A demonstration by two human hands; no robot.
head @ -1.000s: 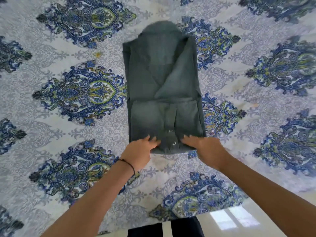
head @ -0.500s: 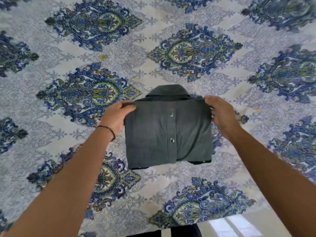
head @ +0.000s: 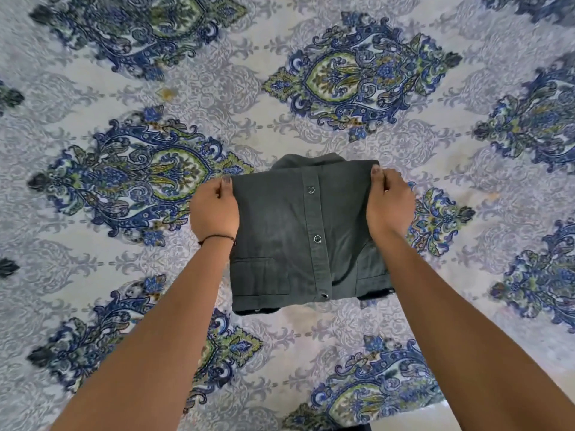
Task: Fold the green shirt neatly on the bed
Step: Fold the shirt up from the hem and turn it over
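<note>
The dark green shirt (head: 298, 237) lies folded into a compact rectangle on the bed, button placket up with three snaps showing, its collar peeking out at the far edge. My left hand (head: 214, 209) grips the shirt's far left corner, thumb on top. At the far right corner my right hand (head: 389, 203) holds the fabric the same way. Both forearms reach in from the bottom of the view.
The bed (head: 311, 98) is covered by a pale sheet with blue and green ornamental medallions on all sides of the shirt. The bed's near edge and a strip of light floor (head: 466, 418) show at the bottom right.
The shirt's lower half has been folded up over its upper half, halving its length. Both hands moved from the near hem to the far corners and still hold there.
</note>
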